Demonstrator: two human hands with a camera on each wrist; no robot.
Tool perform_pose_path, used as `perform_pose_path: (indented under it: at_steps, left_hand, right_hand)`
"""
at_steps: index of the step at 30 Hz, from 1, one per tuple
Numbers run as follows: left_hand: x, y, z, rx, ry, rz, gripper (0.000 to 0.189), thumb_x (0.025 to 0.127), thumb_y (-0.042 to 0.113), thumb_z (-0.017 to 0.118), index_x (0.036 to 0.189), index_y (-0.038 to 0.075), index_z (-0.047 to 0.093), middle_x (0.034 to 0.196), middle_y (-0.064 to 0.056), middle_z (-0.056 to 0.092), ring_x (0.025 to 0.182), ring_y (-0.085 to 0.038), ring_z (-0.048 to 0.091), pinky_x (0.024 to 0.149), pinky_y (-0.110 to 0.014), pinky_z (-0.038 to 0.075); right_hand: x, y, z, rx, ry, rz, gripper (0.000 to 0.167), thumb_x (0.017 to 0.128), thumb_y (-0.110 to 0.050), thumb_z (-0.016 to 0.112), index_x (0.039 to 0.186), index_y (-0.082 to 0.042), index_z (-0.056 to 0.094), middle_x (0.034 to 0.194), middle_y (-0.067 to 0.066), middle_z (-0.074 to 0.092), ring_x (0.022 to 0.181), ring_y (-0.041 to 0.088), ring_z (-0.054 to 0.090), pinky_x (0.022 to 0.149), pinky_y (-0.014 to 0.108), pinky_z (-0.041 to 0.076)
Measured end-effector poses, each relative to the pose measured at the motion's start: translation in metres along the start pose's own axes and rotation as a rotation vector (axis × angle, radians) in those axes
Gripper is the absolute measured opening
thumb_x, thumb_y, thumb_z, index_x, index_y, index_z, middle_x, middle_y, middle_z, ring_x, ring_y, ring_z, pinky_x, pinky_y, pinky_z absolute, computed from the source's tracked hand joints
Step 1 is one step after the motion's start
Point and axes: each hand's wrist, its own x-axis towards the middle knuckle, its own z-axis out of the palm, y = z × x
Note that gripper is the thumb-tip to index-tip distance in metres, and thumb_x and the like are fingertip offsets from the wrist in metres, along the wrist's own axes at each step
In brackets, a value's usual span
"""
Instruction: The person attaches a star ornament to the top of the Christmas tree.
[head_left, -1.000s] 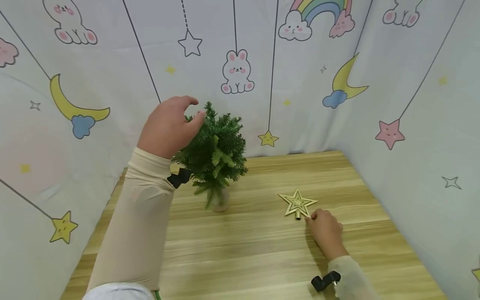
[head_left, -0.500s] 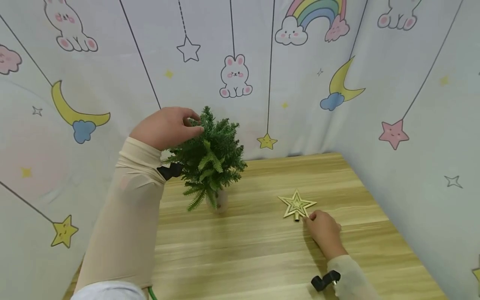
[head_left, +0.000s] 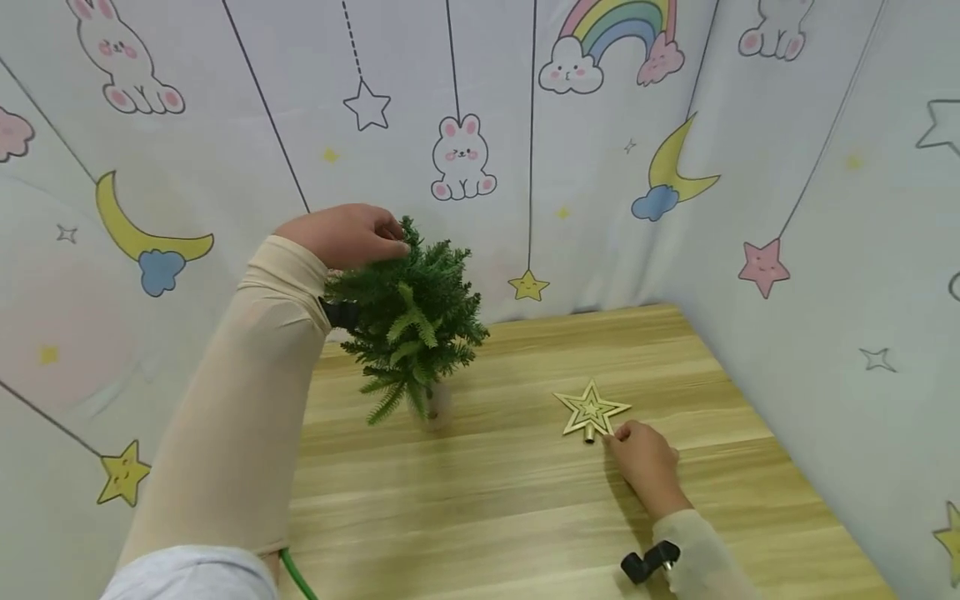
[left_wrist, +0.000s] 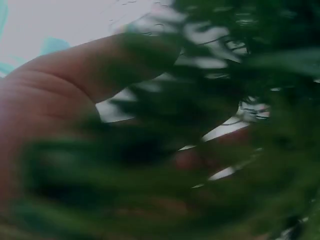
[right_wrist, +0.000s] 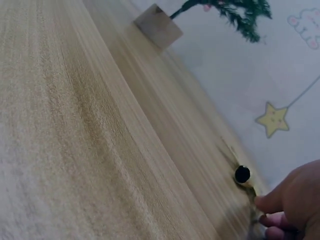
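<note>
A small artificial Christmas tree (head_left: pixel 420 317) stands on the wooden table left of the middle, on a pale base (head_left: pixel 432 407). From its left side my left hand (head_left: pixel 352 236) bends its thumb and fingers round the treetop sprigs; needles blur over much of that hand (left_wrist: pixel 55 100) in the left wrist view. A flat gold star tree topper (head_left: pixel 590 410) lies on the table to the right, its short socket towards me. Thumb and fingers of my right hand (head_left: pixel 643 463) pinch its lower right point. The right wrist view shows the socket's dark round mouth (right_wrist: pixel 242 174).
A white curtain (head_left: pixel 495 242) printed with rabbits, moons and stars hangs close behind the table and along its sides. Below my left sleeve runs a green cord (head_left: pixel 298 575). Black camera mounts sit at both wrists, the left one (head_left: pixel 340 313) close against the branches.
My left hand's thumb and fingers have drawn together at the treetop. Lower front branches have swung slightly left and down. My right hand stays on the star.
</note>
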Motion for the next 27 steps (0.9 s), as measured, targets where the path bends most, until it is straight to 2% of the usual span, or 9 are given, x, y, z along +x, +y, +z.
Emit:
perform_pose_path:
  at_steps: [4, 7, 12, 16, 21, 24, 27]
  left_hand:
    - [0.017, -0.01, 0.014, 0.042, -0.022, -0.022, 0.074, 0.106, 0.047, 0.05, 0.16, -0.001, 0.032, 0.162, -0.023, 0.036, 0.149, -0.043, 0.033, 0.121, -0.06, 0.027]
    - [0.027, -0.014, 0.023, 0.039, -0.002, -0.02, 0.076, 0.107, 0.046, 0.051, 0.161, -0.002, 0.028, 0.166, -0.023, 0.029, 0.153, -0.044, 0.025, 0.124, -0.059, 0.021]
    - [0.033, -0.019, 0.029, -0.064, 0.097, -0.014, 0.064, 0.106, 0.038, 0.057, 0.154, -0.003, 0.044, 0.159, -0.023, 0.043, 0.142, -0.042, 0.044, 0.119, -0.058, 0.033]
    - [0.032, -0.021, 0.031, -0.129, 0.131, -0.029, 0.061, 0.105, 0.038, 0.059, 0.151, -0.001, 0.049, 0.157, -0.021, 0.046, 0.14, -0.04, 0.048, 0.117, -0.057, 0.037]
    - [0.033, -0.021, 0.032, -0.162, 0.156, -0.037, 0.056, 0.104, 0.037, 0.06, 0.146, 0.0, 0.055, 0.152, -0.021, 0.052, 0.138, -0.041, 0.05, 0.116, -0.057, 0.038]
    - [0.034, -0.022, 0.032, -0.173, 0.172, -0.039, 0.053, 0.104, 0.035, 0.061, 0.143, -0.001, 0.057, 0.149, -0.022, 0.054, 0.136, -0.041, 0.052, 0.115, -0.056, 0.039]
    - [0.036, -0.022, 0.032, -0.176, 0.18, -0.031, 0.052, 0.104, 0.034, 0.062, 0.143, -0.001, 0.057, 0.149, -0.022, 0.055, 0.135, -0.04, 0.052, 0.116, -0.055, 0.039]
  right_hand:
    - [-0.002, -0.001, 0.002, 0.0, 0.001, -0.004, 0.025, 0.097, -0.034, 0.071, 0.086, -0.011, 0.068, 0.085, 0.005, 0.071, 0.078, 0.028, 0.063, 0.083, 0.058, 0.038]
    - [-0.004, -0.001, 0.003, 0.001, 0.011, -0.002, 0.025, 0.097, -0.033, 0.071, 0.086, -0.011, 0.068, 0.085, 0.005, 0.071, 0.079, 0.028, 0.063, 0.082, 0.058, 0.037]
    - [-0.004, 0.0, 0.004, 0.033, 0.033, -0.007, 0.024, 0.096, -0.033, 0.072, 0.088, -0.011, 0.069, 0.088, 0.005, 0.072, 0.082, 0.03, 0.065, 0.086, 0.06, 0.037]
    - [-0.004, 0.001, 0.006, 0.079, 0.067, -0.026, 0.024, 0.094, -0.033, 0.074, 0.089, -0.01, 0.07, 0.086, 0.005, 0.073, 0.081, 0.028, 0.066, 0.085, 0.057, 0.041]
    - [-0.003, 0.0, 0.006, 0.136, 0.084, -0.036, 0.023, 0.093, -0.029, 0.075, 0.09, -0.006, 0.073, 0.084, 0.006, 0.072, 0.075, 0.024, 0.064, 0.069, 0.04, 0.05]
    - [-0.002, -0.003, 0.004, 0.183, 0.095, -0.023, 0.023, 0.092, -0.026, 0.077, 0.09, -0.004, 0.074, 0.083, 0.006, 0.073, 0.073, 0.022, 0.063, 0.064, 0.035, 0.048]
    - [-0.001, -0.004, 0.002, 0.28, 0.069, 0.021, 0.021, 0.093, -0.023, 0.076, 0.09, -0.003, 0.074, 0.08, 0.006, 0.073, 0.068, 0.019, 0.06, 0.06, 0.032, 0.047]
